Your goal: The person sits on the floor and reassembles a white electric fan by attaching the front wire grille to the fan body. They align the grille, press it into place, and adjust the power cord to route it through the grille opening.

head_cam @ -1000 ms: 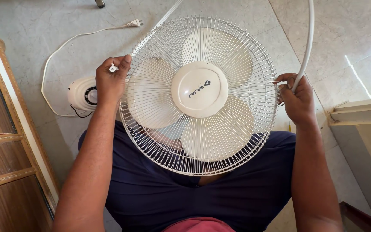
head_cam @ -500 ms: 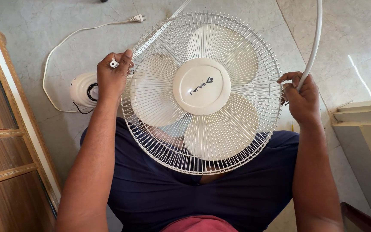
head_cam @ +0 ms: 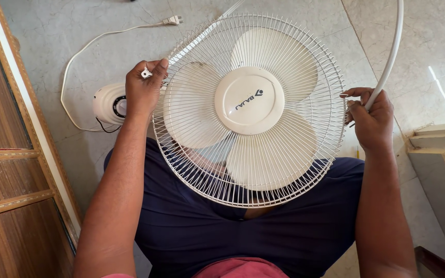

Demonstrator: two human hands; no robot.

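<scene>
White fan guard (head_cam: 284,62), base (head_cam: 110,104), cord (head_cam: 86,49) behind

A round wire fan guard (head_cam: 305,170) is seen in cream-white, its thin wires forming a radial pattern around a plain cream centre disc (head_cam: 249,101) marked with dark print. Three pale cream blades (head_cam: 191,105) are shown behind the wires. A curved plastic rim strip (head_cam: 390,54) is white. A rounded fan motor housing (head_cam: 105,103) is white with a black dial ring. A thin power cord (head_cam: 86,49) and its plug are white. The stone floor (head_cam: 78,20) is mottled grey-green. Dark navy trousers (head_cam: 191,231) are worn. A wooden panel (head_cam: 1,170) is brown.
</scene>
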